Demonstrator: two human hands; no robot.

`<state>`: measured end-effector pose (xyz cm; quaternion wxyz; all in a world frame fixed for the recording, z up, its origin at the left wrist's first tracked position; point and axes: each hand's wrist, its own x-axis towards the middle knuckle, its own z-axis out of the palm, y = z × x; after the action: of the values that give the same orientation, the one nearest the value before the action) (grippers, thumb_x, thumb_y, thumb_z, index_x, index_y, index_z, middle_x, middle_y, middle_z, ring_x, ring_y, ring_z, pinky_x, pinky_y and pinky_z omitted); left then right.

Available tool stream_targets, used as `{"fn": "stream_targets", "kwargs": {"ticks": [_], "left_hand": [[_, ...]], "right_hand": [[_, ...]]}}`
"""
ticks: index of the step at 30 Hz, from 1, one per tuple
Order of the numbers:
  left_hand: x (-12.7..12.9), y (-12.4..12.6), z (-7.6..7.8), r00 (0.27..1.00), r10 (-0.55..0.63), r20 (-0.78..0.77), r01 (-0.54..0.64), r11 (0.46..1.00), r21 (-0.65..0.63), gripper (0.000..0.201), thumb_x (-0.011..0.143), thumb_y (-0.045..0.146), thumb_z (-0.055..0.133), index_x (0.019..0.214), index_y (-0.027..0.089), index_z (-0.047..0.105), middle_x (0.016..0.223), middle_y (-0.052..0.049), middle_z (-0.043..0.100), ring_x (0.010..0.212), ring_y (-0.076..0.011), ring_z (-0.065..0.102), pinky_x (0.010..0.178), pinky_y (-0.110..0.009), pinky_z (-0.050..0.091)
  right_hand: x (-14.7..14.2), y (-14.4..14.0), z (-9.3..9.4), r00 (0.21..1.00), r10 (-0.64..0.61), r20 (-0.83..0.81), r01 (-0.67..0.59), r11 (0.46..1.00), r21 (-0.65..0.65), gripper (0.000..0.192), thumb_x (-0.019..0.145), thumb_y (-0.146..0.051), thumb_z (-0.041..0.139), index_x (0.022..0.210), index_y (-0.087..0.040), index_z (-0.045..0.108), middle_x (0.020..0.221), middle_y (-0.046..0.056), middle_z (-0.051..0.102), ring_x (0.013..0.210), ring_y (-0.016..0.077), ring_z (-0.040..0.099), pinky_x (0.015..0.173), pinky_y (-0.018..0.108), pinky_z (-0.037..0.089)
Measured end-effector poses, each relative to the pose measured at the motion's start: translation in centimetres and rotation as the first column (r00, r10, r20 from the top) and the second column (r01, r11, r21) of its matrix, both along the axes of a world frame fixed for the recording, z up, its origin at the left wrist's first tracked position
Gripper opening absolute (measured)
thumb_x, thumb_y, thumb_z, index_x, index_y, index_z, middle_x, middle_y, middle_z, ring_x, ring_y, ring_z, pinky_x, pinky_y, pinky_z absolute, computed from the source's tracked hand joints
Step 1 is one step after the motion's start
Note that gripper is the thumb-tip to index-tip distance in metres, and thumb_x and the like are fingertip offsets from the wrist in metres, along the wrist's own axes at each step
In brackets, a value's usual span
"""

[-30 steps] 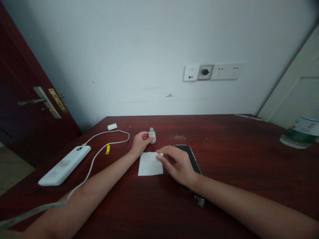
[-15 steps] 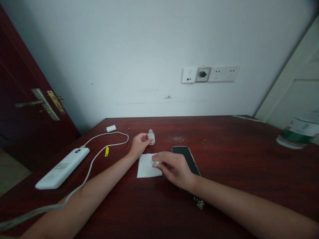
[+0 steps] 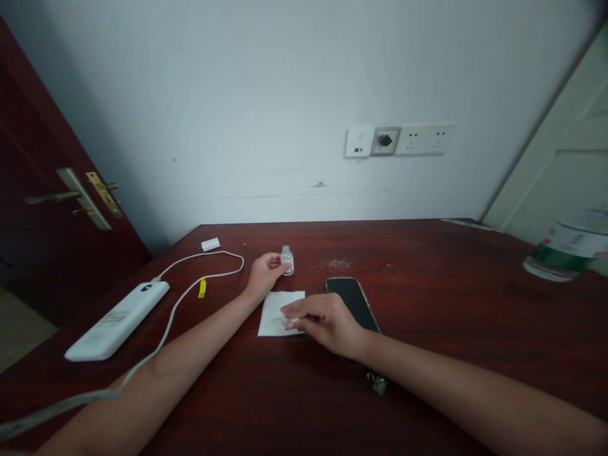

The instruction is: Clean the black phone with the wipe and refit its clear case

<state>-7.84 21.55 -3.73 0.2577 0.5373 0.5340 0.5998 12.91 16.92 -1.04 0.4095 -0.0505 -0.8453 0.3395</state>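
Two bare hands work on a dark red wooden table (image 3: 427,304). Fingers of the left hand (image 3: 264,273) close around a small clear bottle (image 3: 287,260) standing upright. Just nearer, the right hand (image 3: 323,323) rests on a white square of paper (image 3: 275,310), pinching a small white object, too small to identify. A black phone (image 3: 352,297) lies beside it. A white power bank (image 3: 116,320) and cable (image 3: 209,269) lie left.
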Motion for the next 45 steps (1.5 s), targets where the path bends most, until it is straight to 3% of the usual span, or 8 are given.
{"fn": "stream_targets", "kwargs": {"ticks": [10,19,24,30,36,45], "left_hand": [[-0.06,-0.01,0.05,1.0,-0.015,-0.011,0.015,1.0,0.0,0.034,0.062,0.032,0.075,0.085,0.011,0.063,0.083,-0.009,0.068,0.075,-0.0185,0.063,0.074,-0.032,0.05],[-0.1,0.1,-0.09,1.0,-0.012,0.0,0.012,1.0,-0.004,0.036,0.061,0.033,0.076,0.086,0.01,0.063,0.082,-0.009,0.068,0.074,-0.0191,0.063,0.074,-0.033,0.05],[-0.1,0.06,-0.13,1.0,-0.018,0.009,0.018,1.0,-0.001,0.035,0.063,0.032,0.075,0.087,0.01,0.063,0.083,-0.009,0.068,0.075,-0.0188,0.063,0.074,-0.033,0.05],[-0.13,-0.01,-0.15,1.0,-0.03,0.004,0.03,1.0,0.003,0.034,0.063,0.032,0.074,0.088,0.011,0.063,0.084,-0.009,0.068,0.075,-0.0189,0.063,0.074,-0.033,0.05],[0.05,-0.14,0.12,1.0,-0.017,0.003,0.017,1.0,-0.001,0.034,0.062,0.032,0.075,0.086,0.011,0.063,0.083,-0.009,0.068,0.075,-0.0189,0.063,0.074,-0.032,0.05],[0.19,-0.25,0.45,1.0,0.001,-0.007,-0.001,1.0,-0.025,0.034,0.061,0.033,0.075,0.085,0.011,0.064,0.082,-0.009,0.068,0.073,-0.0184,0.063,0.073,-0.031,0.049]], "right_hand": [[0.36,-0.13,0.82,0.964,-0.252,-0.089,0.258,0.964,0.068,0.016,0.089,-0.024,0.052,0.1,-0.02,0.063,0.095,0.005,0.068,0.085,0.0157,0.063,0.078,0.027,0.049],[0.21,0.0,0.72,0.977,-0.194,-0.089,0.202,0.975,0.096,0.013,0.088,-0.022,0.053,0.086,-0.017,0.065,0.086,0.006,0.068,0.079,0.0158,0.064,0.072,0.027,0.05],[0.34,-0.29,0.77,0.986,-0.157,-0.065,0.164,0.977,0.139,0.012,0.088,-0.022,0.052,0.089,-0.017,0.063,0.086,0.006,0.067,0.079,0.0152,0.063,0.071,0.026,0.049],[0.42,-0.22,0.72,0.96,-0.267,-0.086,0.278,0.949,0.149,0.016,0.09,-0.024,0.048,0.095,-0.018,0.062,0.092,0.006,0.067,0.085,0.0158,0.062,0.076,0.027,0.049],[0.26,0.06,0.5,0.955,-0.295,-0.034,0.297,0.946,0.133,0.016,0.09,-0.025,0.05,0.096,-0.018,0.063,0.094,0.005,0.067,0.087,0.0157,0.062,0.078,0.027,0.048],[0.48,-0.09,0.61,0.913,-0.405,-0.054,0.407,0.897,0.172,0.018,0.09,-0.025,0.047,0.095,-0.018,0.063,0.087,0.005,0.067,0.077,0.0153,0.062,0.069,0.025,0.046]]}}
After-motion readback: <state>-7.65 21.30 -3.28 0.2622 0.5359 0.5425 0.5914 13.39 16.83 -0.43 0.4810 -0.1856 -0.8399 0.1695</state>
